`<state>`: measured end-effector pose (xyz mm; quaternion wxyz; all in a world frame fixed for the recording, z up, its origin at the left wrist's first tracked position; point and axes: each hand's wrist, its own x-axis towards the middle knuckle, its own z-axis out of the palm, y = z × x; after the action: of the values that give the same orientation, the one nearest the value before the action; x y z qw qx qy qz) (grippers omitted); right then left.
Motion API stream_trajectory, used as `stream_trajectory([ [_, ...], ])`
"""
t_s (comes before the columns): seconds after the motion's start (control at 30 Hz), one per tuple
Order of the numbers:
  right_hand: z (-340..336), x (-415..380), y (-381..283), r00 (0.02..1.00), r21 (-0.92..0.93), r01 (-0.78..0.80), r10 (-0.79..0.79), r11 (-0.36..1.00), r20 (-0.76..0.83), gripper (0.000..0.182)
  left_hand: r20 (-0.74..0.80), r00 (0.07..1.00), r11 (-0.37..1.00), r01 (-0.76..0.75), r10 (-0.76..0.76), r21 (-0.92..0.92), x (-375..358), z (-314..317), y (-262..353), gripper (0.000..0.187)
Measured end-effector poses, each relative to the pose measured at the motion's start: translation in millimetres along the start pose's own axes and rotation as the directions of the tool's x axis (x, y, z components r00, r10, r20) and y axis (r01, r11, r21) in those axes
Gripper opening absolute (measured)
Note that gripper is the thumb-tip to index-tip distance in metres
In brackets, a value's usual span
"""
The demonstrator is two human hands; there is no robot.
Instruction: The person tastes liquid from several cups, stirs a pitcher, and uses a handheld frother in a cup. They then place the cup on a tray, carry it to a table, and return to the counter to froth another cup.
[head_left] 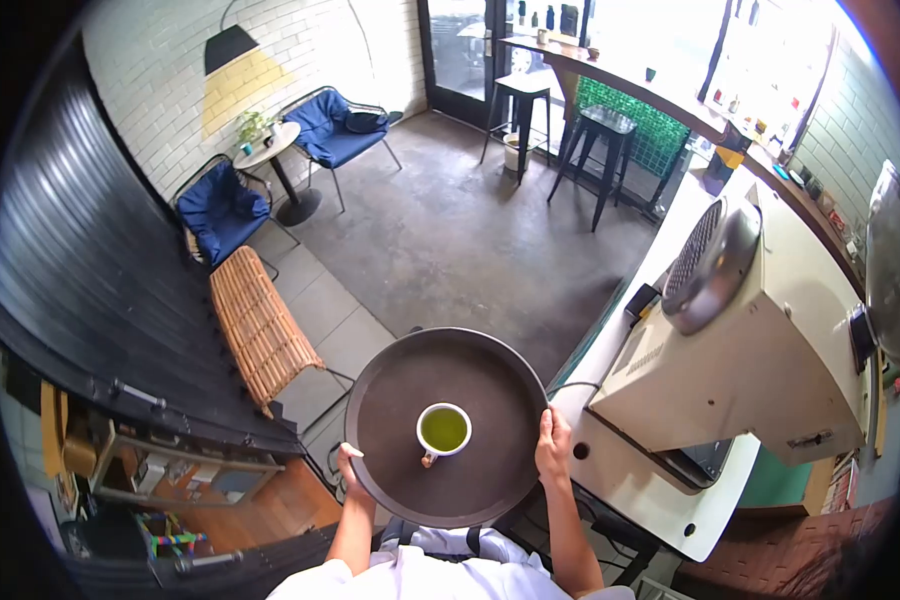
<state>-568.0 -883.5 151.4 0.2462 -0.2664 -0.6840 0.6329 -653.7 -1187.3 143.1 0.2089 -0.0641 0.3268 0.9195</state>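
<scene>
I carry a round dark tray level in front of me with both hands. My left hand grips its left rim and my right hand grips its right rim. A white cup of green liquid stands upright near the tray's middle, its handle pointing toward me.
A white machine on a white counter lies close to my right. A wicker bench stands at left by a dark wall. Ahead are blue chairs, a small round table, black stools and open concrete floor.
</scene>
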Motion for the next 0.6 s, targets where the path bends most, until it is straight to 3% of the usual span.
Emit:
stream_trajectory([
  [0.07, 13.9, 11.0, 0.4, 0.994, -0.048, 0.072, -0.076, 0.996, -0.073, 0.028, -0.053, 0.995, 0.996, 0.085, -0.085, -0.007, 25.9, 6.9, 11.0, 0.038],
  [0.1, 20.2, 14.3, -16.8, 0.998, -0.006, 0.026, -0.026, 1.000, -0.062, 0.029, -0.091, 0.989, 0.993, 0.117, -0.119, -0.021, 40.5, 3.8, 18.5, 0.042],
  [0.13, 25.8, 18.7, -20.7, 0.997, -0.011, 0.018, -0.019, 1.000, -0.079, 0.029, -0.136, 0.979, 0.988, 0.152, -0.155, -0.032, 54.3, 0.7, 23.5, 0.058],
  [0.2, 43.2, 32.1, -23.8, 0.989, 0.033, -0.025, 0.029, 0.999, -0.143, 0.029, -0.147, 0.972, 0.976, 0.198, -0.184, 0.087, 83.2, 16.2, 38.7, 0.057],
  [0.27, 53.7, 47.8, -21.5, 0.983, 0.009, -0.027, 0.028, 1.000, -0.182, 0.032, -0.107, 0.988, 0.982, 0.126, -0.112, 0.139, 120.8, 14.0, 47.3, 0.056],
  [0.33, 68.0, 64.2, -20.9, 0.969, -0.052, -0.056, 0.042, 0.997, -0.242, 0.032, -0.081, 0.985, 0.983, 0.160, -0.153, 0.087, 170.2, -12.7, 46.5, 0.045],
  [0.4, 84.3, 83.1, -27.6, 0.963, 0.021, -0.010, 0.015, 1.000, -0.270, 0.032, -0.068, 0.977, 0.978, 0.204, -0.201, 0.032, 207.8, -26.0, 54.0, 0.035],
  [0.47, 93.4, 95.8, -24.5, 0.945, 0.028, -0.016, 0.024, 0.999, -0.325, 0.033, 0.129, 0.971, 0.979, 0.197, -0.201, 0.047, 233.9, -31.9, 64.9, 0.018],
  [0.5, 99.6, 103.9, -29.5, 0.936, 0.015, -0.027, 0.030, 1.000, -0.350, 0.032, -0.057, 0.992, 0.975, 0.118, -0.109, 0.187, 251.8, -25.5, 62.0, 0.025],
  [0.53, 103.7, 114.5, -29.5, 0.929, 0.015, -0.019, 0.023, 1.000, -0.368, 0.032, -0.039, 0.992, 0.974, 0.126, -0.120, 0.189, 268.4, -19.6, 63.8, 0.025],
  [0.6, 111.8, 130.9, -29.3, 0.916, -0.022, 0.004, -0.012, 1.000, -0.400, 0.032, 0.030, 0.999, 0.950, 0.001, -0.011, 0.314, 292.6, -5.8, 69.7, 0.028],
])
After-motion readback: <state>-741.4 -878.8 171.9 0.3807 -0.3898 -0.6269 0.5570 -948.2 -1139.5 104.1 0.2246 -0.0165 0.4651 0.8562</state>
